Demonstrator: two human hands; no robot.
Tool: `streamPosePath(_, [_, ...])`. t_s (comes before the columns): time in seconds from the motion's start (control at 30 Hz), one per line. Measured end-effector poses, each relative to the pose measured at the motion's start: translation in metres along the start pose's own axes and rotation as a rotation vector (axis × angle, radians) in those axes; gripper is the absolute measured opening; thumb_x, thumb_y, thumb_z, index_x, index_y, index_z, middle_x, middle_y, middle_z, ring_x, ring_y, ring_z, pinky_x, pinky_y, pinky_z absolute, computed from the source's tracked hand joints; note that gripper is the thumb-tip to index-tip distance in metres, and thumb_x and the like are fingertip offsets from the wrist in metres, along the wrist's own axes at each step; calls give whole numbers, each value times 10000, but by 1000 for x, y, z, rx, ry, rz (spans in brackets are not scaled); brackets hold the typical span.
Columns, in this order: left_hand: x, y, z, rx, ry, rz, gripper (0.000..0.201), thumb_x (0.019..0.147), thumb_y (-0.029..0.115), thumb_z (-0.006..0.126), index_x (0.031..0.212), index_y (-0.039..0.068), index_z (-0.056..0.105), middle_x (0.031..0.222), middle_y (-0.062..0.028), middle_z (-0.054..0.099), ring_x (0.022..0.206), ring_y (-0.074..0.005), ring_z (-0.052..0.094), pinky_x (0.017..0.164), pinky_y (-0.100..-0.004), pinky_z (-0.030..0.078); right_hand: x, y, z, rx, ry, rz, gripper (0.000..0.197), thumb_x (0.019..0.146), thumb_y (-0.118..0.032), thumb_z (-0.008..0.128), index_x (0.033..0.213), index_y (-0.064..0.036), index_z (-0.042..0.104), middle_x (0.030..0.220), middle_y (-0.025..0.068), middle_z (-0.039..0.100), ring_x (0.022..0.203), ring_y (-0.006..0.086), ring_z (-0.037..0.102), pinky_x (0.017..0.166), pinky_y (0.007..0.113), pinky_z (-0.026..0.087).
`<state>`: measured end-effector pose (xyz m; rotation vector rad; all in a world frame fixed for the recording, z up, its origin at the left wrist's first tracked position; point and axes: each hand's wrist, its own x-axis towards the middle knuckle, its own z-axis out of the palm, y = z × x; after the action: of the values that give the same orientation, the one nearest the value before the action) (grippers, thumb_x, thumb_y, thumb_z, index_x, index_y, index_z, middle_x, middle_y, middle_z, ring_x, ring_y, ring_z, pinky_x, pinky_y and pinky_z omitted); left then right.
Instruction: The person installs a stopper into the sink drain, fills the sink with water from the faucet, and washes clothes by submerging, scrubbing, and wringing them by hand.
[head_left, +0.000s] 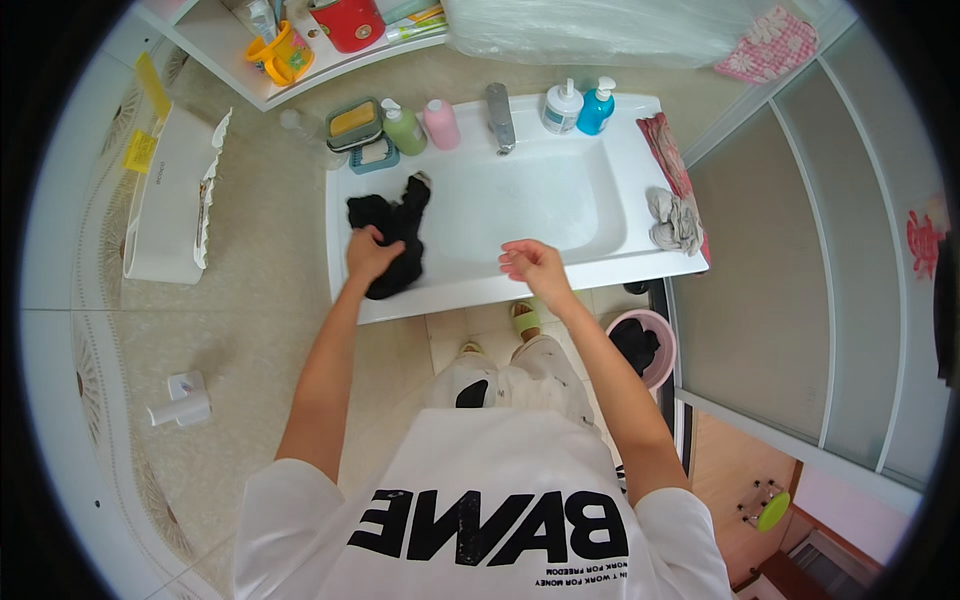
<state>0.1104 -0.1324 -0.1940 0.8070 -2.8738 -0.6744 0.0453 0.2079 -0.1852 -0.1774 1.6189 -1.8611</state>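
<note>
A bunched black cloth garment [405,245] lies over the left rim of the white sink [470,285], a pale patch showing at its far tip. Its exact kind is hard to make out. My left hand [373,257] grips it, with fingers curled into the fabric. Over the front part of the basin hovers my right hand [535,268], holding nothing, its fingers loosely bent and thumb apart from them. Water appears to stand in the basin, below the grey faucet [500,118].
Along the back rim stand soap dishes [355,125], a green pump bottle [403,128], a pink bottle [440,124], a white pump bottle [563,107] and a blue one [596,107]. Crumpled grey cloth [675,220] rests at right. A pink bucket [660,345] holds dark cloth.
</note>
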Motion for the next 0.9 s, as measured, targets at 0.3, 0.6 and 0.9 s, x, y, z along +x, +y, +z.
streamPosePath(0.3, [-25, 149, 62, -511, -241, 84, 487, 667, 447, 850, 819, 9, 702, 784, -103, 676, 718, -192, 628, 662, -321, 494, 38, 0, 4, 57, 377, 201, 784, 768, -425, 801, 1379, -106, 426, 1209, 130, 583, 1043, 233, 585, 889, 352, 485])
streamPosePath(0.6, [17, 79, 77, -1124, -223, -487, 278, 813, 190, 791, 964, -24, 699, 836, -63, 674, 688, -131, 604, 585, -275, 517, 41, -2, -88, -179, 857, -108, 178, 841, -94, 707, 984, 13, 700, 775, 52, 667, 675, 95, 564, 635, 233, 459])
streamPosePath(0.9, [36, 136, 114, -40, -64, 296, 799, 703, 503, 806, 1407, 288, 494, 1484, -227, 350, 1342, -455, 344, 1038, -685, 284, 88, -5, -79, -1020, 716, -76, 665, 744, -410, 765, 1358, -291, 538, 1454, 126, 406, 1308, 454, 329, 1011, 639, 298])
